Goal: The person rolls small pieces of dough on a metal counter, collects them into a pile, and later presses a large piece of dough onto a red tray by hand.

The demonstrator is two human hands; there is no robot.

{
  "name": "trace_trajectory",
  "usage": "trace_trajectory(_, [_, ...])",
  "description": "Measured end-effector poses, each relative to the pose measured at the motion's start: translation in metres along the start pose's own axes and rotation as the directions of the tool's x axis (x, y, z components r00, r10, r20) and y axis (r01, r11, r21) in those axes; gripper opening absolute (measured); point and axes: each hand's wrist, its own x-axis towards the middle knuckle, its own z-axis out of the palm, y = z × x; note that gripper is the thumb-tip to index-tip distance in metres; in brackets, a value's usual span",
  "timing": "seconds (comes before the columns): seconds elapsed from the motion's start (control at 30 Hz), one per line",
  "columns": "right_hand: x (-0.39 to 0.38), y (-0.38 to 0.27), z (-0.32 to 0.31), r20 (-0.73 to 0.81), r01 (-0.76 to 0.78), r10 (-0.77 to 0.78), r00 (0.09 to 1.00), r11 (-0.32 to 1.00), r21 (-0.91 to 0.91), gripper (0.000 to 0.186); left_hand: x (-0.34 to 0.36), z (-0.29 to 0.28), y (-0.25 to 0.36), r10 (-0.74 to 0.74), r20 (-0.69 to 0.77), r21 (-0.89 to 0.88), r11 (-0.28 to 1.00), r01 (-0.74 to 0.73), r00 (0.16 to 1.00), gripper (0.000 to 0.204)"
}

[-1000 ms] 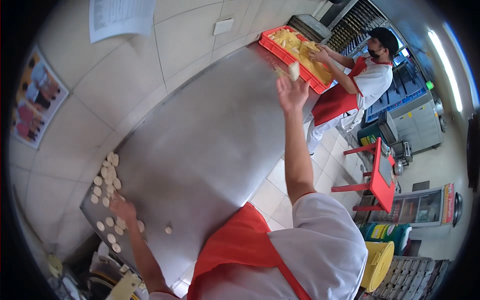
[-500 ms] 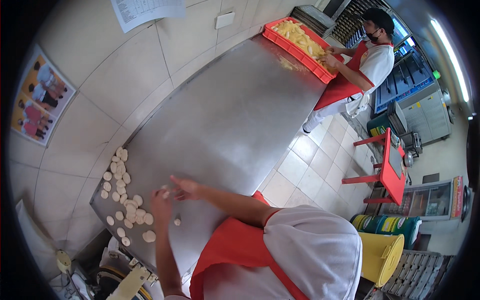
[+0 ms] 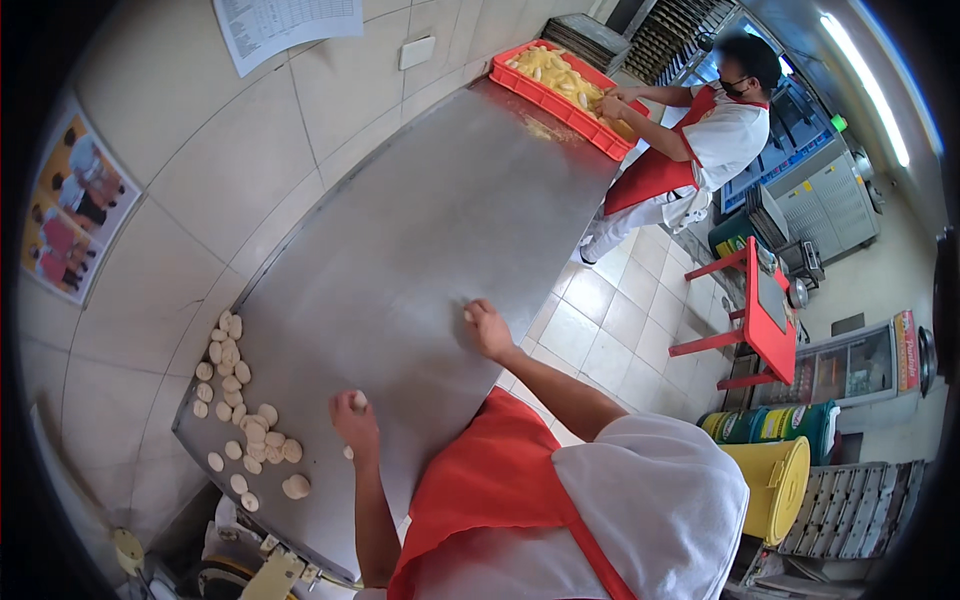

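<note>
My left hand [image 3: 353, 425] is over the near left of the steel table [image 3: 390, 220], its fingers curled on a pale dough piece [image 3: 359, 400]. My right hand [image 3: 488, 328] is closed at the table's middle right, with a small pale bit at its fingertips, apparently dough. Several flattened dough rounds [image 3: 295, 487] lie in a loose cluster along the table's left end, left of my left hand. A small dough piece [image 3: 348, 452] lies just below that hand, partly hidden.
A co-worker [image 3: 730, 140] in a red apron works at a red crate [image 3: 590, 135] of yellow crumbs and pale pieces at the far end. A tiled wall [image 3: 200, 130] borders the table's left. A red table [image 3: 770, 345] and yellow bin [image 3: 785, 490] stand on the right.
My right hand was raised with a dough piece above it, came down beside my left, then moved right along the tabletop. My left hand has left the cluster and moved right.
</note>
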Motion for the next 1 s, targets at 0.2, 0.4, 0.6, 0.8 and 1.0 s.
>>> trace_trajectory(0.2, [-0.016, 0.004, 0.022, 0.227, 0.161, -0.061, 0.972, 0.878, -0.45, 0.067, 0.019, 0.065, -0.033, 0.362, 0.179, 0.462, 0.79, -0.403, 0.915, 0.073])
trace_trajectory(0.4, [0.145, -0.054, -0.001, 0.219, 0.012, 0.109, 0.97, 0.873, -0.488, 0.077, 0.188, 0.084, 0.1, 0.161, 0.382, 0.576, 0.728, -0.371, 0.91, 0.083])
trace_trajectory(0.6, [0.245, -0.064, 0.018, 0.162, 0.017, 0.063, 0.985, 0.893, -0.45, 0.081, 0.268, 0.145, 0.082, 0.185, 0.062, 0.62, 0.763, -0.184, 0.981, 0.085])
trace_trajectory(0.8, [0.139, -0.053, 0.042, 0.043, 0.014, 0.002, 0.999, 0.926, -0.377, 0.069, 0.145, 0.111, 0.099, 0.094, 0.257, 0.625, 0.743, -0.24, 0.962, 0.066])
trace_trajectory(1.0, [-0.011, -0.028, 0.087, -0.167, -0.25, 0.293, 0.941, 0.94, 0.234, 0.038, 0.092, 0.118, 0.078, 0.081, 0.306, 0.144, 0.981, -0.131, 0.948, 0.054])
